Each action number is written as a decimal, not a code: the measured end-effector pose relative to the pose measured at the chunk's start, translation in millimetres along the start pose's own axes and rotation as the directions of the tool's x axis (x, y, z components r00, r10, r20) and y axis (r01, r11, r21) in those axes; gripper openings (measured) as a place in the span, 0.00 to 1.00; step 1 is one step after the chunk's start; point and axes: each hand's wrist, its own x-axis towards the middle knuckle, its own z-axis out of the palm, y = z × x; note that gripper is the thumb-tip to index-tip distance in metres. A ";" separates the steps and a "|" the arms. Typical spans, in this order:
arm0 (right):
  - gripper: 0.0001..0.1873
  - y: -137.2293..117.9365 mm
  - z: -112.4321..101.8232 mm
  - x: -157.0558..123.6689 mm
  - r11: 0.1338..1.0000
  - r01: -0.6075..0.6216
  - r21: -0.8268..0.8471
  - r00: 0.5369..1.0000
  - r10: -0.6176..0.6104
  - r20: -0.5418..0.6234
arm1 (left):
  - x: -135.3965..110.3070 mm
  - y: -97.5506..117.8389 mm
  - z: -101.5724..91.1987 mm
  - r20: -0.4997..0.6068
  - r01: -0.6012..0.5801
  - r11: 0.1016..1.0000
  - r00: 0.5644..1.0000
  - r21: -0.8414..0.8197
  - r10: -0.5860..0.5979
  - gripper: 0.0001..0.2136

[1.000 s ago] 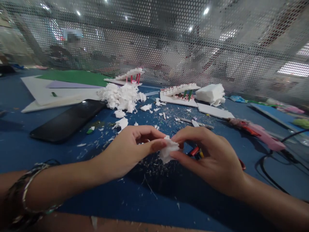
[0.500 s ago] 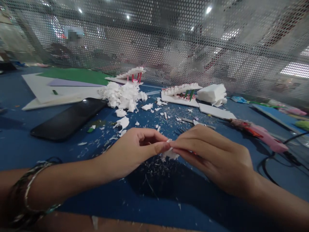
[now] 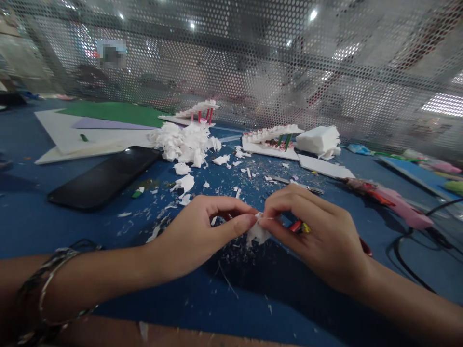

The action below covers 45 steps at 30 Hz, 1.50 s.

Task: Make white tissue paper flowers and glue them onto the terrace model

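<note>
Two pinches, head view, lower centre: left hand (image 3: 206, 231) and right hand (image 3: 318, 233) both nip one crumpled scrap of thin white paper (image 3: 258, 234) between them. An uneven tug could rip it; a slackened grip might drop it onto the littered blue tabletop (image 3: 198, 306). Soft-looking, ragged-edged, puckered, that scrap!

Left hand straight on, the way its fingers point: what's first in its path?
Past the white scrap it pinches, most likely the right hand, just opposite; exact depth is unclear.
</note>
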 end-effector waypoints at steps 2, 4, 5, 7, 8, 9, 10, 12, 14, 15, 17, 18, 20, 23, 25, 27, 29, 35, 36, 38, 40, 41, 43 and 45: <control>0.04 -0.8 0.6 0.0 1.000 -0.001 -0.001 1.000 0.001 -0.018 | -0.8 0.3 0.1 0.004 -0.027 1.000 1.000 0.016 0.027 0.06; 0.04 -1.6 0.5 0.2 1.000 -0.006 0.007 0.999 0.006 -0.033 | -0.8 0.6 0.1 0.007 -0.034 0.999 0.999 0.000 0.034 0.05; 0.04 -1.9 0.2 0.5 1.000 -0.016 0.017 0.999 0.016 -0.037 | -0.6 0.7 0.1 0.009 -0.025 0.999 1.000 -0.027 0.026 0.05; 0.04 -2.3 -0.9 1.6 0.997 -0.064 0.048 0.997 0.066 -0.033 | 0.2 1.1 0.2 0.018 0.003 0.995 1.000 -0.103 -0.001 0.04; 0.04 -2.3 -1.5 2.3 0.993 -0.099 0.067 0.995 0.101 -0.026 | 0.6 1.4 0.2 0.024 0.022 0.990 1.000 -0.142 -0.018 0.05; 0.04 -2.2 -2.0 2.9 0.987 -0.133 0.089 0.991 0.134 -0.015 | 0.9 1.8 0.2 0.028 0.039 0.983 0.999 -0.178 -0.035 0.05; 0.04 -2.2 -2.3 3.5 0.980 -0.163 0.116 0.986 0.165 -0.006 | 1.2 2.2 0.2 0.031 0.055 0.977 0.998 -0.207 -0.050 0.05; 0.04 -2.3 -2.0 4.0 0.958 -0.218 0.187 0.975 0.222 -0.003 | 1.4 2.9 0.0 0.033 0.079 0.965 0.997 -0.249 -0.073 0.05; 0.04 -3.0 -1.1 3.5 0.922 -0.264 0.282 0.961 0.277 -0.006 | 1.2 3.2 -0.2 0.042 0.081 0.954 0.997 -0.288 -0.072 0.05; 0.04 -3.6 -0.6 3.0 0.899 -0.283 0.334 0.954 0.301 -0.001 | 1.1 3.3 -0.3 0.053 0.078 0.948 0.996 -0.308 -0.065 0.05; 0.04 -5.0 0.5 2.0 0.846 -0.318 0.428 0.939 0.342 0.022 | 1.0 3.3 -0.3 0.066 0.076 0.935 0.996 -0.345 -0.056 0.05; 0.03 -5.6 0.9 1.6 0.819 -0.333 0.467 0.933 0.359 0.036 | 0.9 3.3 -0.3 0.073 0.076 0.929 0.996 -0.362 -0.053 0.05; 0.03 -6.6 1.9 1.2 0.766 -0.364 0.530 0.919 0.389 0.068 | 1.0 3.3 -0.2 0.075 0.080 0.915 0.996 -0.396 -0.054 0.03; 0.02 -7.3 3.3 1.0 0.703 -0.394 0.592 0.905 0.408 0.117 | 1.3 3.5 0.0 0.069 0.093 0.892 0.995 -0.443 -0.070 0.02; 0.02 -7.7 4.0 0.4 0.679 -0.399 0.616 0.901 0.414 0.127 | 1.4 3.3 0.3 0.076 0.105 0.877 0.994 -0.469 -0.079 0.02; 0.02 -8.1 4.5 -0.5 0.677 -0.387 0.626 0.903 0.415 0.110 | 1.5 2.9 0.9 0.084 0.108 0.863 0.994 -0.493 -0.077 0.03; 0.02 -8.5 5.0 -1.2 0.698 -0.367 0.614 0.909 0.408 0.080 | 1.6 2.3 1.4 0.080 0.114 0.853 0.993 -0.509 -0.085 0.02; 0.03 -7.7 6.1 -0.6 0.855 -0.275 0.440 0.951 0.308 -0.003 | 1.6 2.4 1.0 0.052 0.148 0.882 0.989 -0.448 -0.139 0.02; 0.03 -7.2 6.1 -0.5 0.868 -0.263 0.422 0.955 0.295 -0.011 | 1.4 2.6 0.9 0.049 0.137 0.884 0.990 -0.447 -0.129 0.02; 0.03 -6.1 6.0 -0.5 0.863 -0.261 0.432 0.954 0.298 -0.018 | 1.1 2.5 1.2 0.044 0.102 0.885 0.995 -0.455 -0.092 0.03; 0.03 -5.2 6.1 -1.0 0.834 -0.284 0.473 0.945 0.326 -0.006 | 1.1 2.1 2.1 0.028 0.058 0.888 0.998 -0.457 -0.050 0.04; 0.03 -5.0 6.1 -1.3 0.818 -0.297 0.493 0.940 0.340 0.002 | 1.3 1.8 2.5 0.019 0.040 0.890 0.999 -0.453 -0.035 0.05; 0.02 -5.2 6.2 -1.7 0.798 -0.314 0.515 0.934 0.357 0.016 | 1.8 1.2 3.3 0.007 0.019 0.894 1.000 -0.449 -0.018 0.06; 0.03 -5.7 6.0 -1.6 0.789 -0.320 0.524 0.931 0.365 0.019 | 2.2 0.7 3.3 0.012 0.015 0.892 1.000 -0.451 -0.011 0.06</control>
